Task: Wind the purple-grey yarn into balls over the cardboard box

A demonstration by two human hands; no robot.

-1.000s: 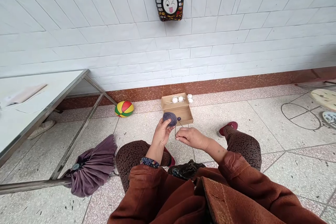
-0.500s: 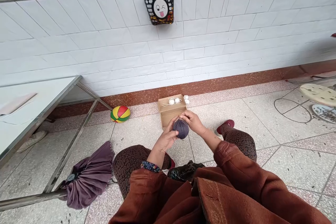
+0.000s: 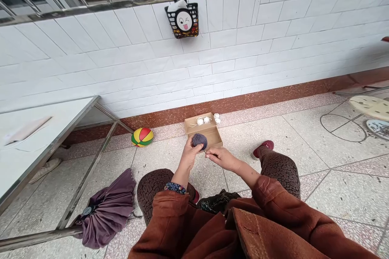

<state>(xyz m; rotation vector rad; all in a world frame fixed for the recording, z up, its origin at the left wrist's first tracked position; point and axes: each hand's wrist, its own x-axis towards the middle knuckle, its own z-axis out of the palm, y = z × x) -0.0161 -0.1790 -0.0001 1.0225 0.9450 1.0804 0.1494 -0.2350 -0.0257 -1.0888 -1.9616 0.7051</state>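
Dark yarn ball (image 3: 199, 140) gripped in left hand (image 3: 189, 153), in front of an open cardboard box (image 3: 215, 136) on the floor; right hand (image 3: 222, 158) pinches its strand (image 3: 205, 152).

Left thumb on ball's near side, other fingers mostly hidden behind it. Right thumb and forefinger closed narrow; strand thin, visible only briefly between ball and fingertips. Ball and left hand mask the box's near left corner and part of that half's inside. Two white balls (image 3: 200, 121) toward the box's far edge; further white balls (image 3: 217, 121) outside, just beside its far right corner. Table (image 3: 69, 117) cut off at left.
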